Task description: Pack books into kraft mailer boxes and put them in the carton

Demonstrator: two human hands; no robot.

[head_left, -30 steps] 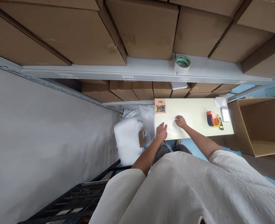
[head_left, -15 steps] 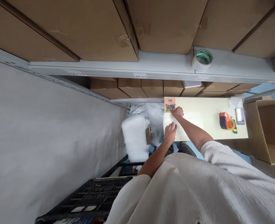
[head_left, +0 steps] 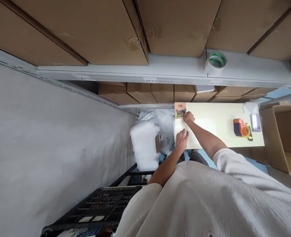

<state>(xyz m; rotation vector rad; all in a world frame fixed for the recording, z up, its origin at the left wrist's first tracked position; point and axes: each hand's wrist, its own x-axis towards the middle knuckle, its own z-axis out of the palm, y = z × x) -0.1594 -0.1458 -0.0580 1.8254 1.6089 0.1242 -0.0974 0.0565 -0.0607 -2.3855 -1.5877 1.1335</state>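
Note:
A small salmon-coloured booklet [head_left: 180,110] with a colourful picture on its cover lies at the far left corner of the pale table [head_left: 214,121]. My right hand [head_left: 189,117] is closed, its curled fingertips at the booklet's lower right corner; whether they pinch it is hidden. Nearer to me, my left hand [head_left: 181,139] lies flat with fingers stretched over a whitish surface at the table's left edge.
An orange and purple tape dispenser [head_left: 241,127] is at the table's right, with an open cardboard box [head_left: 288,138] beyond. White foam sheets [head_left: 145,144] hang left of the table. A tape roll [head_left: 215,63] stands on the shelf; a black crate [head_left: 93,207] is at lower left.
My right hand has drawn slightly right and its fingers have curled back from the booklet's cover. The left hand stays down. The whole view has shifted a little.

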